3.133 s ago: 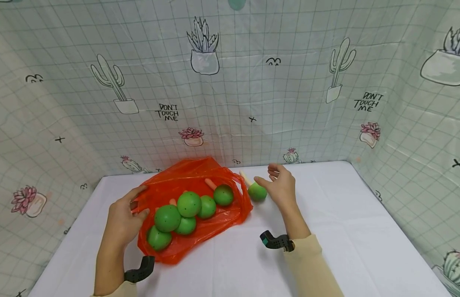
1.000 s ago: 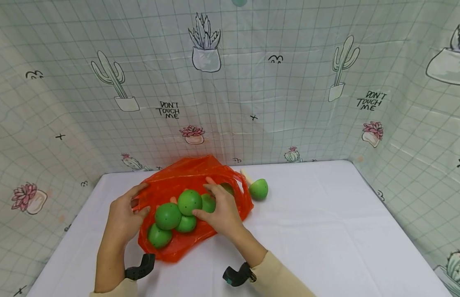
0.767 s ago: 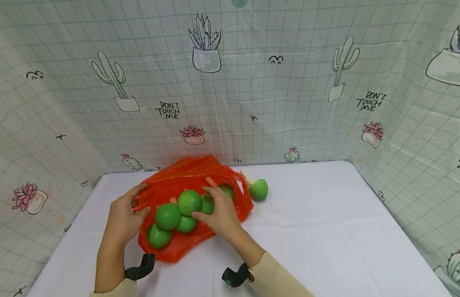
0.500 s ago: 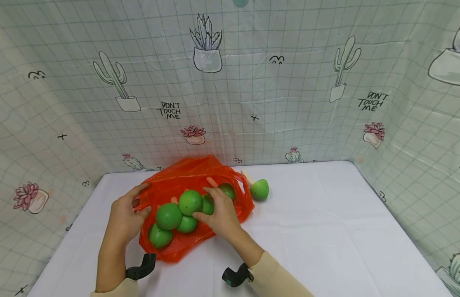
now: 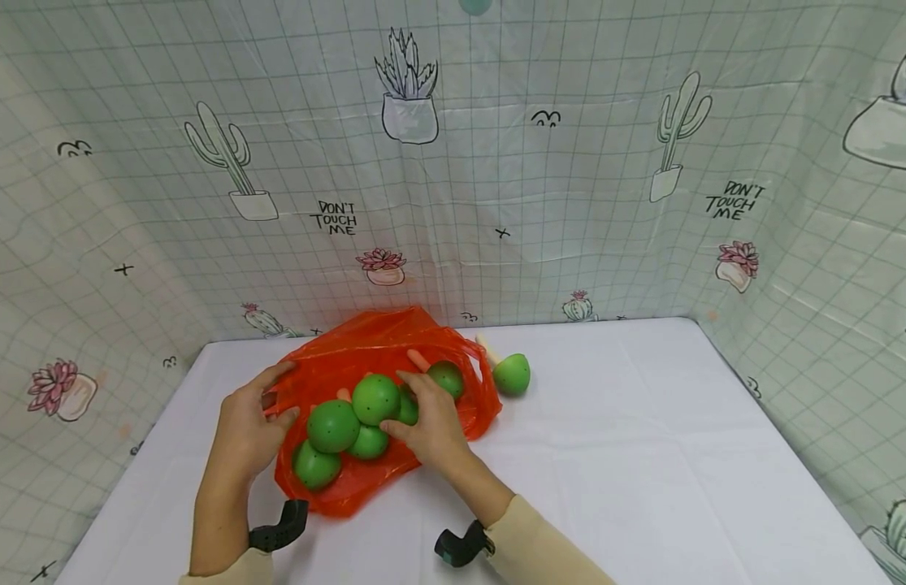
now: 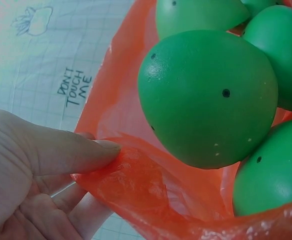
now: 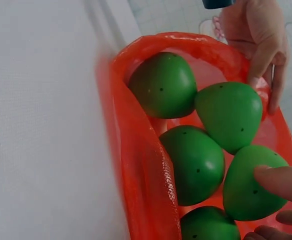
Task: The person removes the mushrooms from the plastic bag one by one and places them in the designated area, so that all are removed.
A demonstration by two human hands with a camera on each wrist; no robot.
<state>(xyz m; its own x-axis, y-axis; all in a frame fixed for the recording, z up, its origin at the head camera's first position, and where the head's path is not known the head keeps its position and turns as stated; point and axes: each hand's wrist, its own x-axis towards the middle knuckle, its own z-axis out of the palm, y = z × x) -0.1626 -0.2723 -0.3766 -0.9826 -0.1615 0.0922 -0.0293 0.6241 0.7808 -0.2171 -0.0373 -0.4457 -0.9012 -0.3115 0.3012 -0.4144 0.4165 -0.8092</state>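
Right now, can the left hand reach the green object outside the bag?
Probably not: the left hand pinches the opposite side of the bag, which lies between that hand and the green object.

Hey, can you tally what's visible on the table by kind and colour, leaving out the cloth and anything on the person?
Red bag: 1
Green rounded things inside it: 6
Green rounded thing outside it: 1
Total: 8
The sticks look like handles, so they aren't counted separately.
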